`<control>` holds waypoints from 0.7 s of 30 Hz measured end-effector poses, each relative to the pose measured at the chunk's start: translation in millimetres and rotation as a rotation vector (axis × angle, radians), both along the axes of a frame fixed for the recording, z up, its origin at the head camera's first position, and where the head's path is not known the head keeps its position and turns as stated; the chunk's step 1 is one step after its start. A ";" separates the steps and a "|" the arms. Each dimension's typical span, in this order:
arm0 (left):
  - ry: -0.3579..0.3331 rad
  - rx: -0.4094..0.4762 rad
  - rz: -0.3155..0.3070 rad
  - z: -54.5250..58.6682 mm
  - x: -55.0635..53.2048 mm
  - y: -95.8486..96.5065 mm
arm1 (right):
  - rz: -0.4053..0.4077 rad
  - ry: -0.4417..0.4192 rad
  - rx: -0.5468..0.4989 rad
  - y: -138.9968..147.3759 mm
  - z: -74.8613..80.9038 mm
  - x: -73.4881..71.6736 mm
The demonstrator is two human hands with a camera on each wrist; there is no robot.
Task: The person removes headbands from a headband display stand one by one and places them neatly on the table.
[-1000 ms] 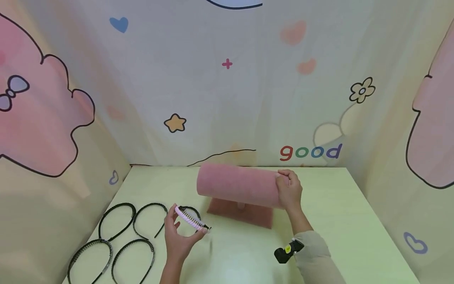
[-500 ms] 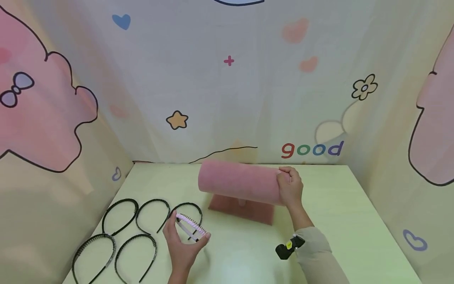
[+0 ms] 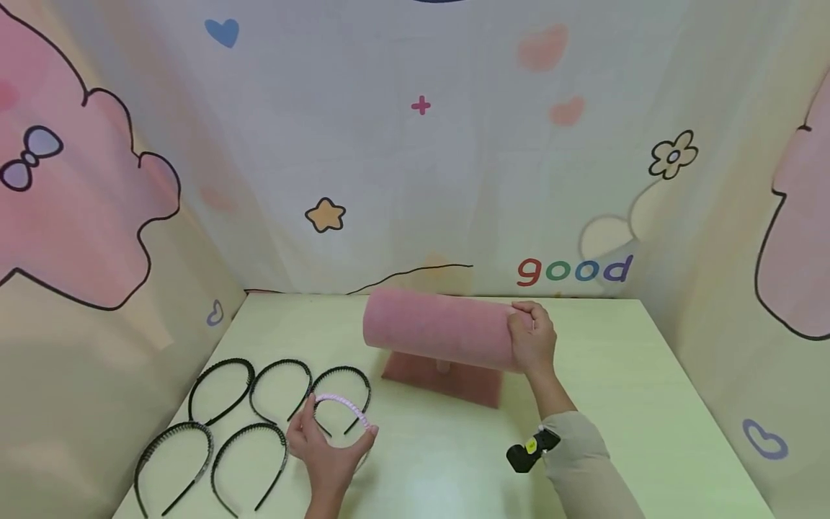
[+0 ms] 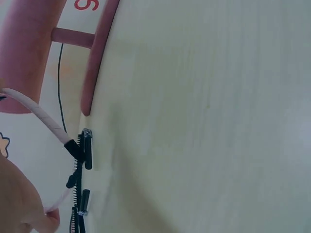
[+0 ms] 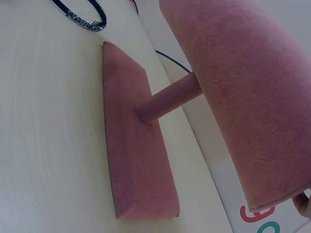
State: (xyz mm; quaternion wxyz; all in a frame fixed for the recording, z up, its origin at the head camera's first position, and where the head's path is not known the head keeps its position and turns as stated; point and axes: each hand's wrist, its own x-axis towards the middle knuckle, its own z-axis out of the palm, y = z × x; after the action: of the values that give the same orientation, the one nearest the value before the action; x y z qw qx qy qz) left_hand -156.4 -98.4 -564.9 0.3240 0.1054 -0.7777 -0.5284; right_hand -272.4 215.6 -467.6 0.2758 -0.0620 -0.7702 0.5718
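A lilac headband [image 3: 342, 401] is pinched between the thumb and fingers of my left hand [image 3: 327, 455], its arch upward, above the table. In the left wrist view its wrapped band [image 4: 41, 115] ends in a dark tip. My right hand [image 3: 535, 342] grips the right end of a pink plush roll [image 3: 437, 328], part of a headband stand. A short post joins this roll to a flat pink base [image 3: 441, 378] on the table. The right wrist view shows the post [image 5: 170, 98] clearly, with only a bit of my right hand [image 5: 303, 204] at the edge.
Several black toothed headbands lie on the table's left side, among them a front-left headband [image 3: 209, 450] and one headband [image 3: 368, 389] just behind my left hand. A printed cloth wall [image 3: 415, 180] rises behind the pale table [image 3: 635, 418].
My left hand has turned the lilac headband, so its arch now points up, and has shifted slightly left and down. My right hand keeps its grip on the roll.
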 end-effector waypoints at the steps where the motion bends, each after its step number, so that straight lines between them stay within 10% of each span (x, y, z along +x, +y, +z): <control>1: -0.038 -0.007 0.013 -0.8 1.2 -0.9 | -0.003 0.001 0.003 -0.3 -0.2 0.2; 8: -0.278 -0.054 0.056 -4.0 8.2 -7.7 | 0.001 0.021 -0.006 -1.7 1.3 1.7; 21: -0.410 -0.109 0.138 -11.9 14.3 -16.1 | -0.005 0.035 -0.002 -2.3 -1.7 -0.4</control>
State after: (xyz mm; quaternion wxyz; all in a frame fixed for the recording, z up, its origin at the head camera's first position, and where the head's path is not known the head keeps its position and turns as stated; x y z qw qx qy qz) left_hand -142.1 -114.4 -576.8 0.1998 0.2456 -0.8457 -0.4297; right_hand -272.8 213.4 -469.4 0.2905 -0.0543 -0.7646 0.5728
